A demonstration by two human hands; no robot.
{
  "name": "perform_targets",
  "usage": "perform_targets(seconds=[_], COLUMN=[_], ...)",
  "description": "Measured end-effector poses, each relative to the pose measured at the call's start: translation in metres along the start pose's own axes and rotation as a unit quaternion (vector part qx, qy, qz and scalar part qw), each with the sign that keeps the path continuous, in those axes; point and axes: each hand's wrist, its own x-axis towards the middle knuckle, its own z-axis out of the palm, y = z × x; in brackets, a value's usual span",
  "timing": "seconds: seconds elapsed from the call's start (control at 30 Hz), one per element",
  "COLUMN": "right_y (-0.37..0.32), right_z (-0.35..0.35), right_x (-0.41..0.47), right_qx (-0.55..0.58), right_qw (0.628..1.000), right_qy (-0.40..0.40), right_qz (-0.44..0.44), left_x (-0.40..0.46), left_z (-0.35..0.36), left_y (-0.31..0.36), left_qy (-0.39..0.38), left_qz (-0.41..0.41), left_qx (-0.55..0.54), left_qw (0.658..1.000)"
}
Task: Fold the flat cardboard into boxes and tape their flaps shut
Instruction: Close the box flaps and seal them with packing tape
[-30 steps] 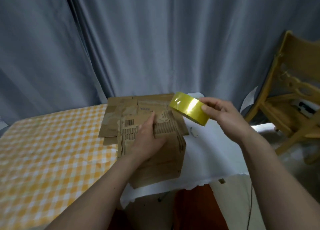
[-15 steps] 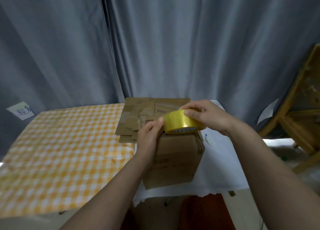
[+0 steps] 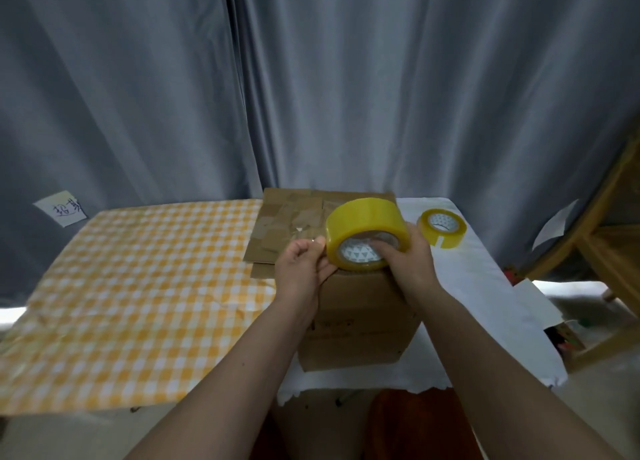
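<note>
A folded brown cardboard box point(image 3: 360, 321) stands on the white cloth near the table's front edge. Above its top my right hand point(image 3: 410, 262) holds a yellow tape roll point(image 3: 363, 232), fingers hooked inside its core. My left hand point(image 3: 303, 269) pinches the tape's loose end at the roll's left side. A stack of flat cardboard point(image 3: 287, 227) lies behind the box, partly hidden by the roll and my hands. A second yellow tape roll point(image 3: 441, 227) sits on the white cloth at the back right.
An orange checked tablecloth point(image 3: 138, 286) covers the table's left part, a white cloth point(image 3: 485, 286) the right. Grey curtains hang right behind. A wooden chair point(image 3: 609, 237) stands at the right. A paper note point(image 3: 62, 208) is stuck to the curtain at left.
The roll has tipped so its core faces me, with my right fingers now inside it. My left hand has shifted to pinch the tape end. The view has swung left, showing the second roll.
</note>
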Motion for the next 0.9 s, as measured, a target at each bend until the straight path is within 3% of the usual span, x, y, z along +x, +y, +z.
perform_targets(seconds=[0.23, 0.33, 0.47, 0.57, 0.7, 0.9], right_y=[-0.005, -0.008, -0.003, -0.005, -0.015, -0.013], right_z=[0.009, 0.017, 0.023, 0.024, 0.027, 0.031], right_x=[0.010, 0.009, 0.004, 0.001, 0.003, 0.002], right_qx=[-0.099, -0.100, -0.084, -0.126, -0.118, -0.098], right_qw=[0.994, 0.992, 0.995, 0.989, 0.986, 0.994], right_qy=[0.001, 0.000, 0.003, -0.029, -0.003, 0.001], right_qz=[-0.050, -0.083, -0.051, -0.069, -0.114, -0.055], left_x=[0.016, 0.021, 0.021, 0.023, 0.026, 0.031], left_z=[-0.025, -0.040, -0.048, -0.053, -0.056, -0.055], left_y=[0.022, 0.028, 0.023, 0.020, 0.018, 0.005], left_qy=[0.092, 0.101, 0.087, 0.093, 0.107, 0.114], left_qz=[0.015, -0.035, -0.117, -0.122, -0.114, -0.146], left_qx=[0.089, 0.080, 0.059, 0.053, 0.043, 0.048], left_qw=[0.992, 0.991, 0.988, 0.987, 0.987, 0.981])
